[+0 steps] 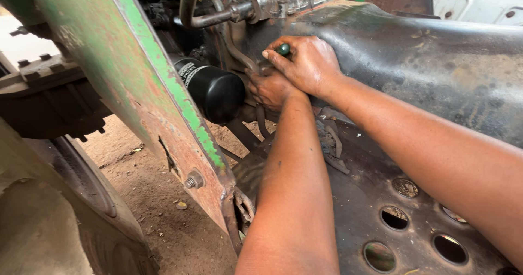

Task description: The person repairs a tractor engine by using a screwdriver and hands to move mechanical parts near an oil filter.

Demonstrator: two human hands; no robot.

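At the far left a dark tyre (65, 220) curves up from the lower corner, and bare dirt ground (158, 199) lies open between it and a slanted green, rust-patched panel (158, 84) whose lower edge carries a bolt (194, 180). Just past that edge a black cylindrical oil filter (215, 90) juts out, close to the left of the fingers, with a narrow gap of shadow between it and them. The left hand (271, 88) reaches in beneath the right one — its fingers are tucked against the greasy engine side and mostly hidden, so I cannot tell whether they are curled on anything. The right hand (306, 63) sits on top, touching the left, its fingers pressed together and curled around a small green-handled tool (283, 49) whose round end shows by the thumb. Above the fingers a bent metal pipe (204, 16) loops across. Right of the knuckles a broad black cowling (436, 62) rises close, leaving little room that side — below the forearms a dark plate (354, 220) with round holes spreads to the lower right corner.
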